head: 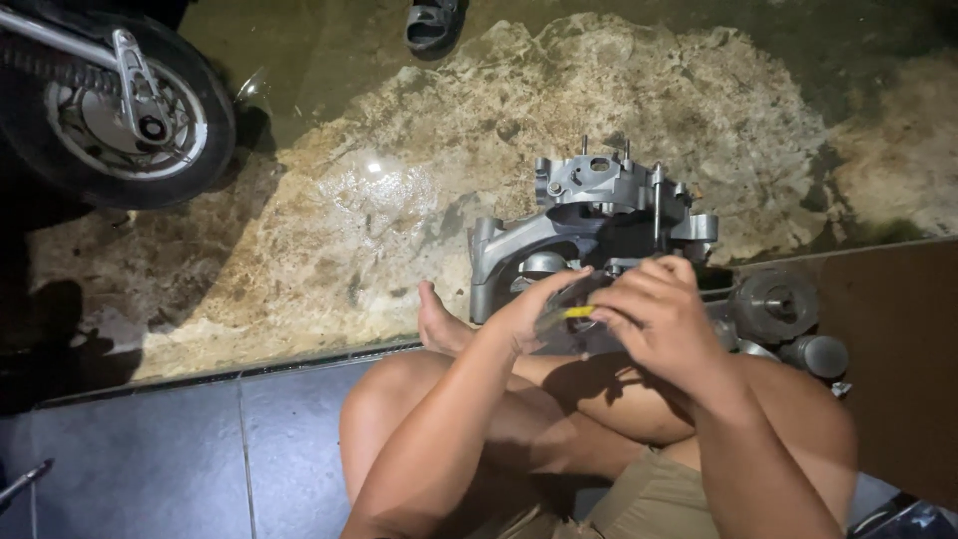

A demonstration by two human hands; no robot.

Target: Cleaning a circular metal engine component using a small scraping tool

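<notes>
Close together in front of the crossed legs, both hands work on one small thing. The right hand [659, 319] curls its grip narrowly around a small yellow-marked tool [574, 313], fingers bent over it. The left hand [529, 311] meets it from the other side, its grip pinched on the dark end of the same tool; how firmly it holds I cannot tell.

Just beyond the hands stands a grey metal engine casing [589, 225], upright on the wet concrete floor [399, 200], with thin studs rising from its top. Right of the casing lie round metal parts [778, 304], on a brown board. A bare foot [439, 324] rests left of the casing's base. Far left of the casing is a motorcycle wheel [120, 105]; above it, near the top edge, a dark sandal [434, 25].
</notes>
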